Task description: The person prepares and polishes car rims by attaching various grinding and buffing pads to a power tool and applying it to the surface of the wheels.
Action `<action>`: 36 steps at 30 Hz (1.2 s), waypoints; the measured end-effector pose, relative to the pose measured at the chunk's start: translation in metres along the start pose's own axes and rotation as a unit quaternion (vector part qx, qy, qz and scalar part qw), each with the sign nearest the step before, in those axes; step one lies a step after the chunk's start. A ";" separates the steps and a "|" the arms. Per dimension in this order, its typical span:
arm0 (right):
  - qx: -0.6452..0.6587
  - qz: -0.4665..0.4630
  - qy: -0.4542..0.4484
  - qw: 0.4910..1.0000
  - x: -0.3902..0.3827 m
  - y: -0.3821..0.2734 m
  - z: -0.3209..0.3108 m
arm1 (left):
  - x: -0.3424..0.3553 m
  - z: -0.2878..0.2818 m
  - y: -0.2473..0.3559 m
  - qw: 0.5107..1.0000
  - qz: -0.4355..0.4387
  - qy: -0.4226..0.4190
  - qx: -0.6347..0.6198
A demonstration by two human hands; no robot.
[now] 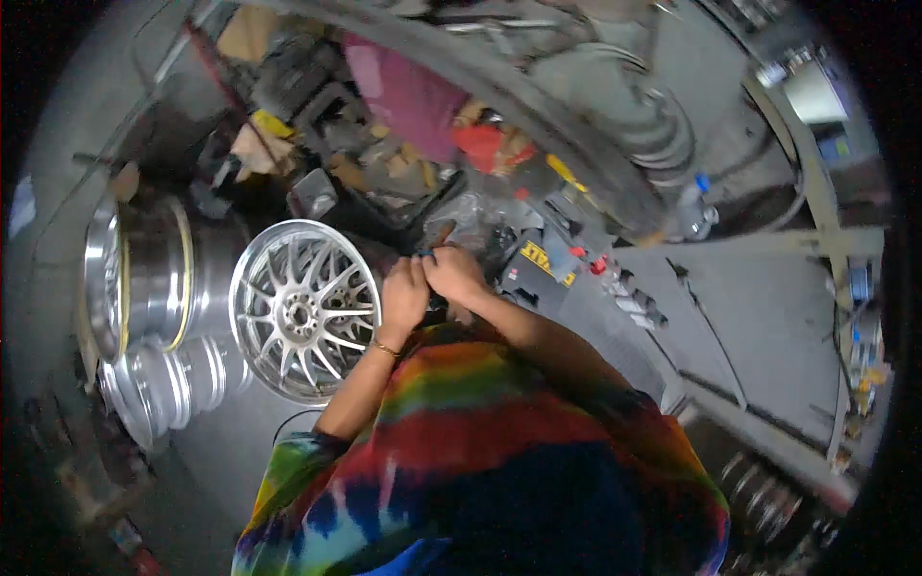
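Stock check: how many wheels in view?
3: silver spoked metal wheel beside left hand; silver barrel-shaped wheel, far left; silver ribbed wheel below that. More may be hidden.

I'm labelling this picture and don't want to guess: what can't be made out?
Head view, all items:
Anything between the left hand and right hand: mostly covered by the hands themselves.
Lower-right rim of the spoked wheel: behind the left forearm.
Ringed metal parts at lower right: too blurred and dark to identify.

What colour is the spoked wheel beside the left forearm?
The spoked wheel is silver, best seen in the head view.
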State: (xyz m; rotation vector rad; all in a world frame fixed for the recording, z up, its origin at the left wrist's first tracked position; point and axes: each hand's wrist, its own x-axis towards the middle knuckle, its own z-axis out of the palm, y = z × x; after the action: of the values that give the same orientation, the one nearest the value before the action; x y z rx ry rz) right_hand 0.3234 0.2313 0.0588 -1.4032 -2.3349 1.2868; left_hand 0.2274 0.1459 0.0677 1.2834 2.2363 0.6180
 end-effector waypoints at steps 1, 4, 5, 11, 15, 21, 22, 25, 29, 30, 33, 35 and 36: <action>-0.035 -0.035 0.010 0.999 0.002 0.002 0.002 | 0.002 -0.007 0.002 0.992 -0.022 -0.114 0.047; -0.099 -0.123 0.014 0.987 -0.011 -0.012 0.001 | 0.016 0.011 -0.044 0.987 -0.017 -0.159 0.006; -0.102 -0.147 0.004 0.984 -0.017 -0.021 0.003 | 0.027 0.025 -0.084 0.980 0.069 -0.185 0.016; -0.171 -0.217 -0.044 0.960 -0.012 -0.027 -0.002 | 0.063 -0.003 -0.044 0.640 -0.197 0.029 -0.743; -0.160 -0.285 -0.025 0.945 -0.015 -0.045 -0.011 | 0.058 -0.002 -0.024 0.577 -0.187 0.101 -0.789; -0.214 -0.321 -0.001 0.923 -0.019 -0.057 -0.016 | 0.057 -0.024 -0.021 0.939 0.184 0.124 -0.264; -0.208 -0.342 0.004 0.916 -0.018 -0.063 -0.014 | 0.067 -0.010 -0.040 0.889 0.036 0.079 -0.450; -0.211 -0.349 0.011 0.913 -0.020 -0.065 -0.013 | 0.063 -0.009 -0.046 0.981 0.070 0.170 0.062; -0.280 -0.343 -0.022 0.896 -0.024 -0.058 -0.007 | 0.069 -0.007 -0.048 0.940 0.153 0.305 0.021; -0.289 -0.346 -0.033 0.892 -0.028 -0.056 -0.006 | 0.070 -0.008 -0.042 0.983 0.056 0.176 0.012; -0.329 -0.366 -0.090 0.866 -0.035 -0.055 -0.002 | 0.085 0.016 -0.064 0.922 0.160 0.206 -0.287; -0.321 -0.371 -0.139 0.860 -0.029 -0.056 0.003 | 0.092 0.005 -0.070 0.922 0.185 0.178 -0.291; -0.307 -0.367 -0.140 0.867 -0.028 -0.060 -0.001 | 0.098 0.006 -0.076 0.934 0.185 0.161 -0.259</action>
State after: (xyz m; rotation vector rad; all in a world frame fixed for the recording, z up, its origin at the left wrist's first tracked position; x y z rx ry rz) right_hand 0.2998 0.1976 0.1106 -0.2542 -3.1597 0.5595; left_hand 0.1375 0.1985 -0.0004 1.3920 1.8653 1.5409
